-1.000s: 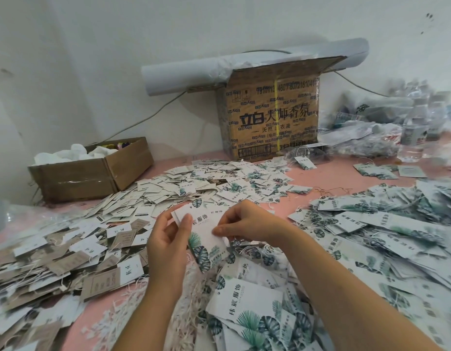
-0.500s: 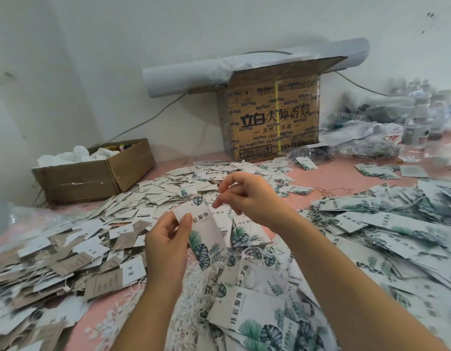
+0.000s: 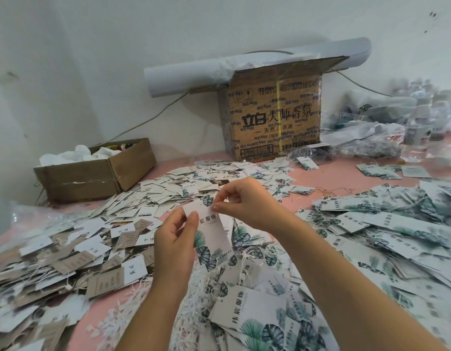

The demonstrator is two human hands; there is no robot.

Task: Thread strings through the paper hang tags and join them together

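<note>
The hang tag was held upright above the table, in front of the printed carton and nearer the viewer. The left hand gripped the tag's left edge, thumb on the face and fingers curled behind. The right hand had its fingertips pinched on the top edge, where the hole should lie. No string could be made out between them; it was too fine to see. Probable faults were judged as follows. The string end could fray or miss the hole if the tag tilted in the left grip. A hard pull could tear the paper at the hole. The loose white strings, heaped in front of the carton beneath the hands, could snag and drag out neighbouring tags. Mixing was a further risk, since small tags lay in front of the carton towards its left and large leaf-print tags towards its right. The held tag read "宸服饰", with its first character covered by the thumb. A nearer tag read what looked like "佳宸服饰". The carton bore "立白", "大师香氛" and "天然 … 衣液", plus a partly legible number row beginning "7910113".
</note>
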